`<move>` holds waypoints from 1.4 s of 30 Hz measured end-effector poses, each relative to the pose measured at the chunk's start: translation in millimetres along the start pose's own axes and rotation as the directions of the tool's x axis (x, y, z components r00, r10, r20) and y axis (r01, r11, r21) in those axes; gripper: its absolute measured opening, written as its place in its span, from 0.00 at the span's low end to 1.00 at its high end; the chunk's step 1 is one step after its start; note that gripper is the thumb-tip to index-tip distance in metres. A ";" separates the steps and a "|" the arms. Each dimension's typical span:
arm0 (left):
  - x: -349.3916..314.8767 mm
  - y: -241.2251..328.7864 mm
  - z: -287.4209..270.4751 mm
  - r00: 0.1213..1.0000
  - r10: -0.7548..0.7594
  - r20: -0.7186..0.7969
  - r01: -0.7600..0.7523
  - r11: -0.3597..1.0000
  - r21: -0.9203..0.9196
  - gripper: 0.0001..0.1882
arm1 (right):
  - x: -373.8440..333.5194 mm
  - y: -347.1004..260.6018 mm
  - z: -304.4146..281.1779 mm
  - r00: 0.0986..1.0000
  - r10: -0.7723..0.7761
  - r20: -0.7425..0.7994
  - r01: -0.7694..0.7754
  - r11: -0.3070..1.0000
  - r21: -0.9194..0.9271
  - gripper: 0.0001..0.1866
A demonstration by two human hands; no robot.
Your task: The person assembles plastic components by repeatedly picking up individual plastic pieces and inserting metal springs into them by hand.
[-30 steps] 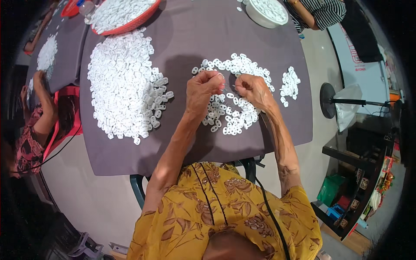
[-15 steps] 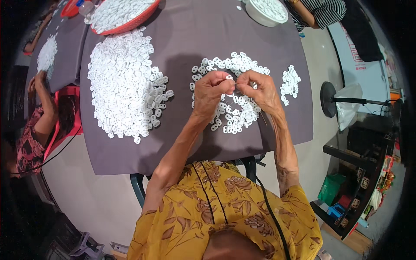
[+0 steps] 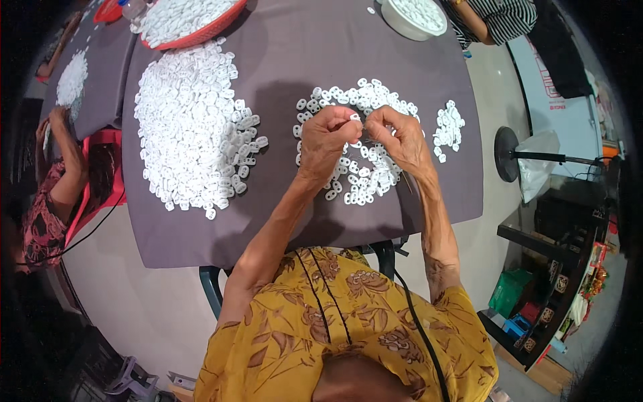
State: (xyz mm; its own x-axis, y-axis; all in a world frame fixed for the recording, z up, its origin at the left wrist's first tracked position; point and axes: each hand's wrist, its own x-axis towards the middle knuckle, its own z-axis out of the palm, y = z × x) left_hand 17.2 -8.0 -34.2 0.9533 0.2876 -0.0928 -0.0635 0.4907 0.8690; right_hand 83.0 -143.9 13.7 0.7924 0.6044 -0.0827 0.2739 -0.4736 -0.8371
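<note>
My left hand [image 3: 323,142] pinches a small white two-holed piece [image 3: 355,117] between thumb and fingertips. Close beside it, the fingertips of my right hand [image 3: 402,139] are pressed together on something too fine to make out. A thin brown strand [image 3: 408,182] shows below the right hand, against the cloth. Beneath and around both hands lies a loose ring of the same white pieces [image 3: 362,194], partly hidden by the hands.
A large heap of white pieces [image 3: 187,127] lies left, a small pile [image 3: 449,127] right. At the far side stand a red basket [image 3: 231,19] and a white bowl [image 3: 402,28], both full. Other people sit left and far right. A grey cloth [image 3: 281,221] covers the table.
Both hands stay over the ring of pieces. The right hand's fingertips have shifted very slightly; the piece in the left hand remains held.
</note>
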 end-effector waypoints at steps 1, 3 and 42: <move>0.5 0.2 -0.3 0.999 -0.050 -0.002 0.050 0.998 -0.040 0.05 | -0.3 0.4 -0.6 1.000 0.000 0.000 0.000 1.000 -0.001 0.09; 1.4 -0.5 -1.7 0.995 -0.099 -0.001 0.099 0.992 -0.080 0.05 | -1.6 3.3 -2.6 0.994 -0.067 -0.082 0.075 0.993 0.095 0.07; -16.1 38.1 21.3 0.997 -0.045 0.070 0.051 0.995 -0.087 0.08 | -8.8 -27.5 -10.6 0.948 -0.295 -0.123 0.295 0.955 -0.018 0.05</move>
State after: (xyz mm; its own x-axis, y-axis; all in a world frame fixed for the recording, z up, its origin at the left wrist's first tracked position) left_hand 5.7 -11.5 10.7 0.9735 0.2067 -0.0978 -0.0399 0.5747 0.8174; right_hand 74.3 -143.0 43.1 0.7372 0.6334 0.2353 0.5053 -0.2855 -0.8143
